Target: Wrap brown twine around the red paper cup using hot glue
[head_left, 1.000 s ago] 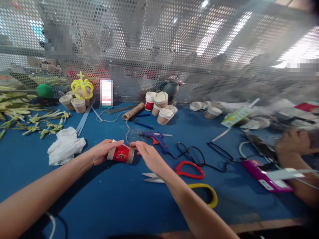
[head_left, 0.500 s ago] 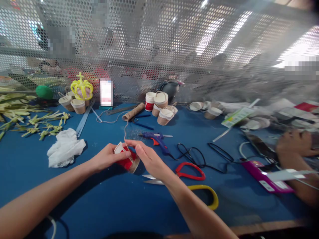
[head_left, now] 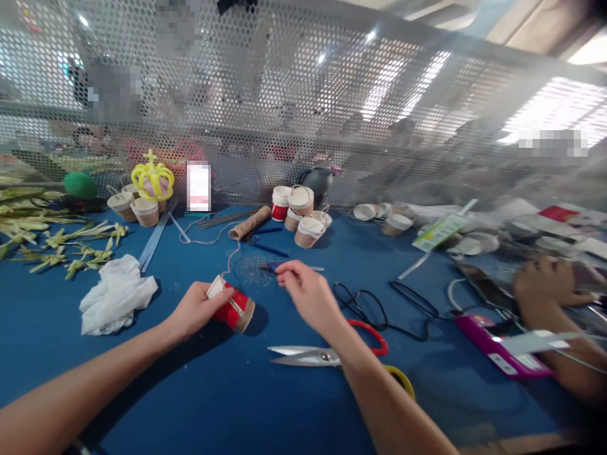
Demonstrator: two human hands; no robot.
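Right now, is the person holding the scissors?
No, the scissors lie flat on the blue table near the right hand, while the left hand grips the red cup.

A worktop (head_left: 199, 404) covered in deep blue cloth fills the lower half of the view, and a strip of bare wooden edge (head_left: 512, 441) shows at its near right corner. Along its far side stands a tall screen (head_left: 294, 82) of perforated grey metal, crossed by a horizontal rail (head_left: 227, 134). Through the holes the room behind is blurred. Bright strips of ceiling light (head_left: 379, 88) run back in rows, and a broad pale glare (head_left: 559, 107) sits at the upper right; whether that is a window or a lamp cannot be told.
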